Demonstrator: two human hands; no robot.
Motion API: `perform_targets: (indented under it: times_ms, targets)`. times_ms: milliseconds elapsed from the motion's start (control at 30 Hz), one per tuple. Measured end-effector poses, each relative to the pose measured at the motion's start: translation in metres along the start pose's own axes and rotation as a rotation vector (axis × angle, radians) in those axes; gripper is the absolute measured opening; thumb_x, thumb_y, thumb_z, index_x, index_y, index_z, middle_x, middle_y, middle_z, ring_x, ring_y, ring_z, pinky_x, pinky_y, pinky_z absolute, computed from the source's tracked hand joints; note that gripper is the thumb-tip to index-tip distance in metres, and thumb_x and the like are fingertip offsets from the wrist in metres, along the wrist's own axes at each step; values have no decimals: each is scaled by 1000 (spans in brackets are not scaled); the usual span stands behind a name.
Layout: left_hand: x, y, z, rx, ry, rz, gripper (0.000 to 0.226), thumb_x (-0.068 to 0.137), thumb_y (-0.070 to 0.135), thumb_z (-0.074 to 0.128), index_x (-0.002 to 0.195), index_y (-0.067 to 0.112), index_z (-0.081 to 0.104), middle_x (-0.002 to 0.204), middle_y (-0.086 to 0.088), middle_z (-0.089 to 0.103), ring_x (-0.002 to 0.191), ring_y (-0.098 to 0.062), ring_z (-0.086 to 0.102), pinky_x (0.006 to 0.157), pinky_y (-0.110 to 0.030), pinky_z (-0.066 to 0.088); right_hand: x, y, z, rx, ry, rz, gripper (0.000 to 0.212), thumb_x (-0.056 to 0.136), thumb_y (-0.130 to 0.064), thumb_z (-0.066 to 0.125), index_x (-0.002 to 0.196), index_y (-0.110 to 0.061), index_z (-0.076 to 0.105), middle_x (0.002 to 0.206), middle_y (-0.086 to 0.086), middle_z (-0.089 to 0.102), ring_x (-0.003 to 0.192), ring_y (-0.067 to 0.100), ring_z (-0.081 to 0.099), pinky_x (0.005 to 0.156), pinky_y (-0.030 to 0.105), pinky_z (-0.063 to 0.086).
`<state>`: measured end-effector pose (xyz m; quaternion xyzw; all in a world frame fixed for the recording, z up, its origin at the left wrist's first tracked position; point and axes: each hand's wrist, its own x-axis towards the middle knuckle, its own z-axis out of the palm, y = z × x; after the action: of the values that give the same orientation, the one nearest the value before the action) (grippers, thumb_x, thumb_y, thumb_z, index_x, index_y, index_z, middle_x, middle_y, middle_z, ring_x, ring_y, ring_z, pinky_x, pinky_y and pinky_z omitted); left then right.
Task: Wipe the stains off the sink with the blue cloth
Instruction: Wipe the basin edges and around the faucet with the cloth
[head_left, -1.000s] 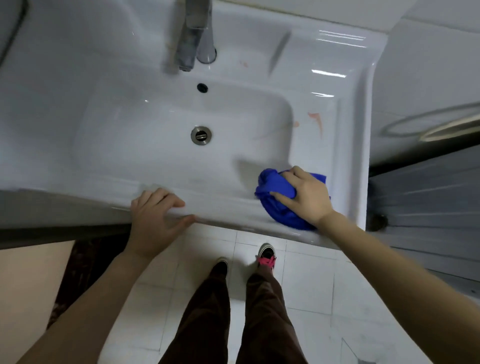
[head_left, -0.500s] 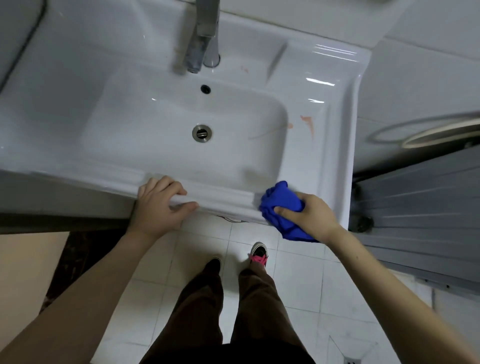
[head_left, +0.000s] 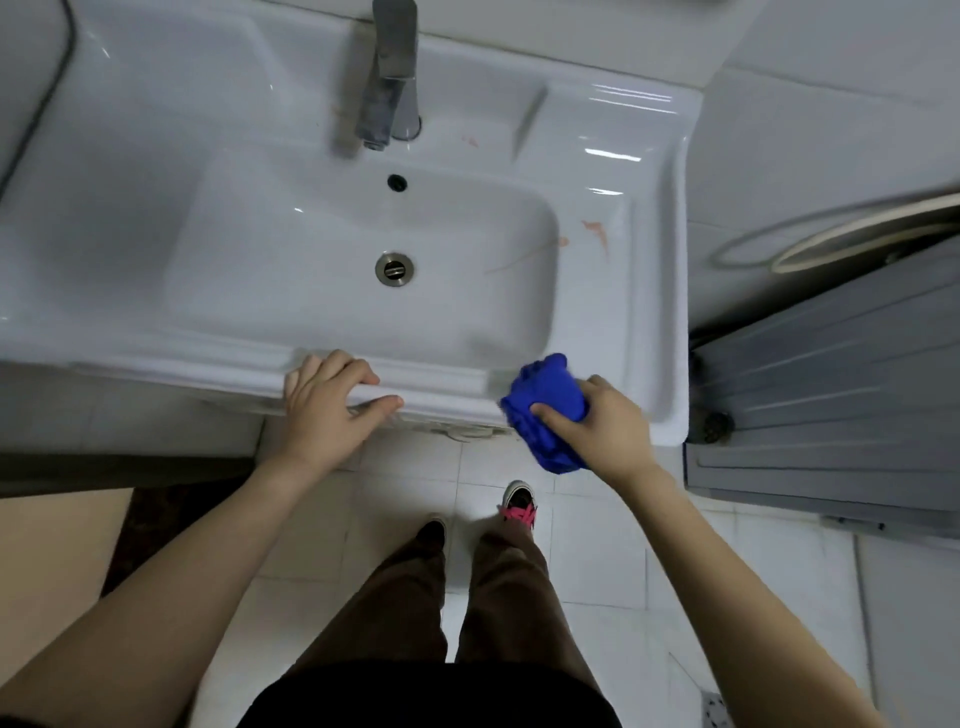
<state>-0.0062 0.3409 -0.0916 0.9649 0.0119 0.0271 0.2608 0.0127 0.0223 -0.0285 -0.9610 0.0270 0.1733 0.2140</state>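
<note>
A white ceramic sink (head_left: 649, 291) fills the upper half of the view. Orange-red stains (head_left: 596, 233) mark its right rim, a thin streak (head_left: 519, 260) runs down the basin's right wall, and a small spot (head_left: 470, 141) lies by the tap. My right hand (head_left: 602, 431) is closed around the bunched blue cloth (head_left: 545, 410) at the sink's front right edge. Over the front rim to the left, my left hand (head_left: 332, 410) curls its fingers on the ceramic and grips it.
A metal tap (head_left: 387, 88) stands at the back, with the overflow hole (head_left: 397, 182) and drain (head_left: 395, 268) below it. A grey ribbed panel (head_left: 831, 395) lies right of the sink. My legs and shoes (head_left: 517, 504) stand on white floor tiles.
My right hand has pulled the blue cloth back from the sink's right surface to the front edge. My left hand stays on the rim.
</note>
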Motion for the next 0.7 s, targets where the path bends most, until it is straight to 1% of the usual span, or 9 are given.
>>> perform_targets:
  times_ms: [67, 133, 167, 267, 367, 467, 533, 633, 700]
  targets:
    - [0, 1, 1, 3, -1, 2, 41, 72, 65, 57, 80, 25, 62, 91, 8, 58, 92, -21, 46, 75, -33, 23, -8, 46, -30, -99, 88, 124, 36, 87, -56, 59, 73, -23, 53, 80, 0, 56, 67, 22, 57, 58, 32, 42]
    - [0, 1, 1, 11, -8, 4, 42, 73, 65, 56, 80, 24, 61, 92, 7, 58, 93, -22, 46, 75, -35, 24, -9, 68, -40, -149, 152, 165, 38, 88, -52, 59, 73, -17, 54, 82, 3, 56, 67, 26, 58, 57, 32, 41]
    - [0, 2, 1, 18, -9, 7, 42, 73, 65, 56, 80, 24, 61, 92, 7, 58, 93, -22, 46, 75, -35, 24, -6, 68, -36, -154, 173, 179, 39, 89, -50, 59, 73, -15, 55, 83, 4, 56, 66, 26, 57, 55, 31, 39]
    - [0, 3, 0, 23, -11, 7, 42, 74, 65, 56, 80, 24, 61, 91, 7, 57, 93, -22, 46, 75, -32, 21, 3, 29, -1, -108, 193, 176, 39, 88, -52, 56, 72, -16, 58, 80, 3, 58, 63, 24, 55, 53, 29, 32]
    - [-1, 5, -2, 10, -32, 2, 41, 74, 64, 56, 79, 23, 60, 91, 6, 57, 94, -22, 46, 76, -32, 22, 14, -28, 30, -4, 135, 48, 37, 88, -53, 54, 71, -20, 57, 74, -2, 54, 60, 19, 54, 53, 28, 33]
    - [0, 6, -5, -2, -44, -14, 41, 74, 64, 56, 79, 24, 60, 91, 7, 57, 95, -20, 46, 77, -31, 22, 14, -43, 35, 40, 103, -28, 37, 88, -54, 54, 71, -21, 57, 73, -3, 54, 60, 18, 52, 55, 27, 33]
    - [1, 6, -5, -5, -47, -15, 42, 73, 65, 56, 79, 24, 61, 91, 7, 57, 95, -20, 46, 76, -31, 21, 10, -20, 25, -9, 137, -5, 39, 88, -55, 54, 74, -18, 60, 74, -2, 54, 61, 19, 53, 54, 28, 34]
    - [0, 4, -3, 12, -25, 6, 43, 74, 65, 55, 80, 24, 61, 92, 7, 57, 95, -21, 46, 76, -32, 23, 1, 40, -4, -97, 256, 90, 38, 89, -50, 57, 77, -15, 62, 74, -2, 50, 63, 22, 55, 52, 27, 28]
    - [0, 3, -2, 10, -27, 10, 42, 74, 65, 55, 80, 24, 61, 93, 8, 57, 95, -21, 46, 75, -33, 23, -6, 75, -21, -81, 326, 124, 32, 89, -45, 63, 86, -13, 66, 80, -4, 49, 67, 20, 52, 56, 26, 31]
